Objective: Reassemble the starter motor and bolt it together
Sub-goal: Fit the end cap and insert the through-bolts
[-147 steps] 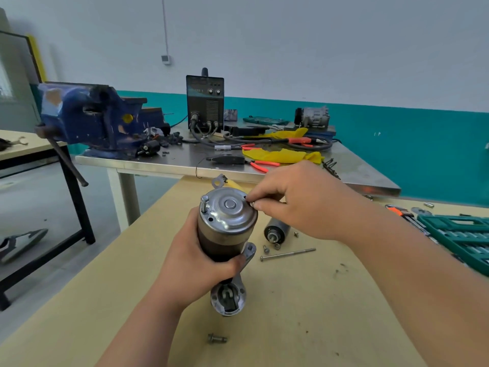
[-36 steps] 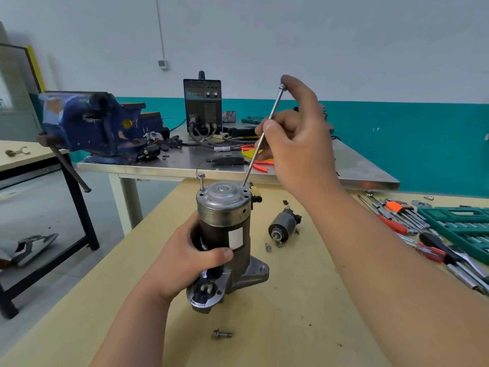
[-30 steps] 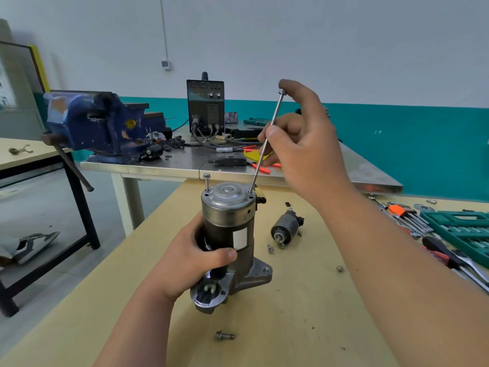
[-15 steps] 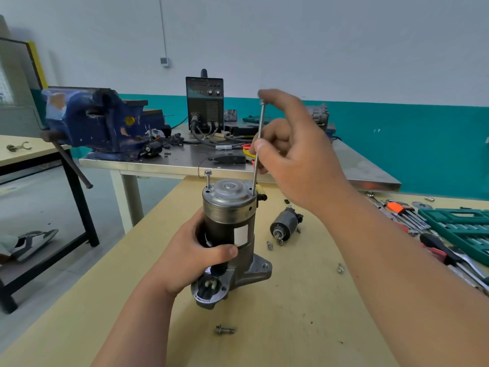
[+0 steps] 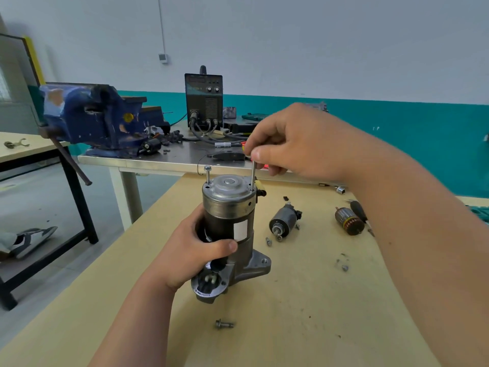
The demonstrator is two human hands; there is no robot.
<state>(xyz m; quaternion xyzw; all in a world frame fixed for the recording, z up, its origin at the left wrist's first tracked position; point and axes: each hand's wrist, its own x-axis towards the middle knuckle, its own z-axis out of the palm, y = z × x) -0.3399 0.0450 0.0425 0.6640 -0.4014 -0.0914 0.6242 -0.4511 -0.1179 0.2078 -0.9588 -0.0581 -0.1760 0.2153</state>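
Note:
The starter motor point(image 5: 230, 221) stands upright on the wooden bench, silver end cap on top. My left hand point(image 5: 190, 252) grips its dark body from the left. My right hand point(image 5: 293, 144) pinches the top of a long through bolt point(image 5: 253, 176), whose shaft stands vertical in the hole at the cap's right edge. A second through bolt point(image 5: 207, 174) sticks up from the cap's left edge. The solenoid point(image 5: 284, 221) lies to the right of the motor, an armature point(image 5: 348, 221) further right.
A loose bolt point(image 5: 224, 324) lies near the bench's front; small screws point(image 5: 268, 241) lie by the solenoid. Behind is a metal table point(image 5: 148, 161) with a blue vise point(image 5: 90, 120), a welding unit point(image 5: 203, 99) and cables. Screwdrivers point(image 5: 358, 210) lie right.
The long bolt has gone from tilted to vertical and has sunk deep into the right hole; my right hand has come down with it. My left hand keeps its grip.

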